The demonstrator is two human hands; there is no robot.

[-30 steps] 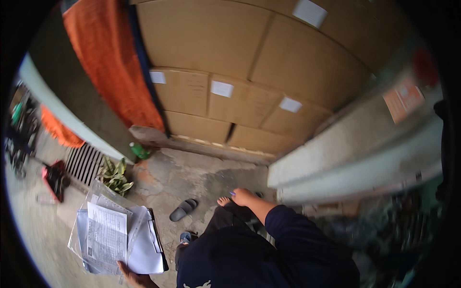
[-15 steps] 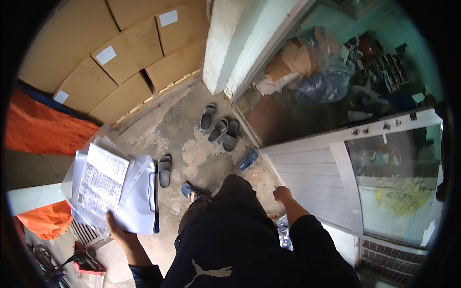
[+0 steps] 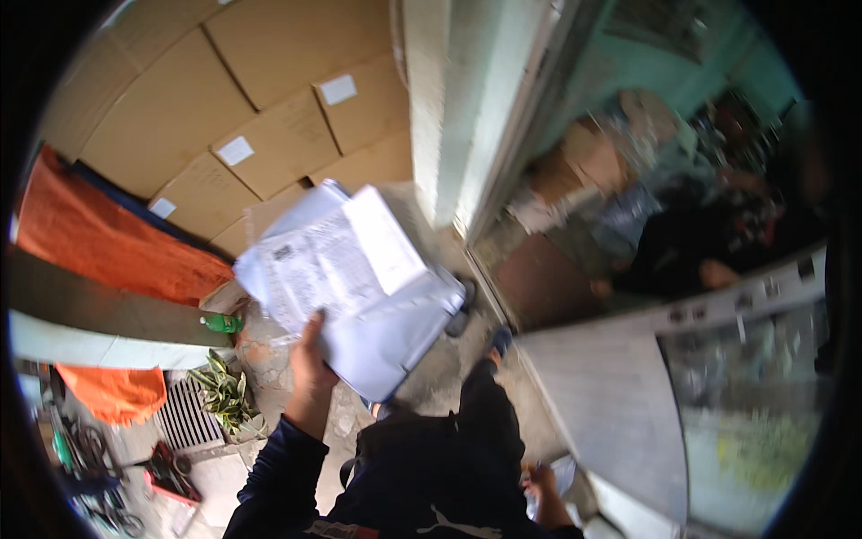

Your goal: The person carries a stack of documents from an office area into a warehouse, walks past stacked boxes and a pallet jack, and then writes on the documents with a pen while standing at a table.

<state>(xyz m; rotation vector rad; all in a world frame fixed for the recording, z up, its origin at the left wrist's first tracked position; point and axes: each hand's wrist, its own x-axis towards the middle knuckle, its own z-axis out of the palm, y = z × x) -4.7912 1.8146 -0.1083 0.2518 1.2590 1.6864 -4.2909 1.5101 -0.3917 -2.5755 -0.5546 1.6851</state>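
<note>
My left hand (image 3: 312, 364) grips a clipboard (image 3: 382, 355) by its near edge, the thumb lying on top. On it lie printed paper sheets (image 3: 332, 265) and clear plastic sleeves, tilted and held out before me over the floor. My right hand (image 3: 541, 482) hangs low beside my right leg, its fingers curled; what they hold, if anything, is too small and blurred to tell. My feet are in blue sandals (image 3: 500, 339). The clipboard hides most of the floor ahead.
Stacked cardboard boxes (image 3: 269, 144) line the far left wall. A white door (image 3: 602, 404) stands open at right; beyond it a person in dark clothes (image 3: 691, 242) is low among plastic bags. Orange cloth (image 3: 108, 234), a green bottle (image 3: 221, 322) and a plant (image 3: 226, 395) are at left.
My left hand has brought the clipboard and papers rightward and forward, over the slippers. My right hand has dropped lower. A person has come into view in the doorway.
</note>
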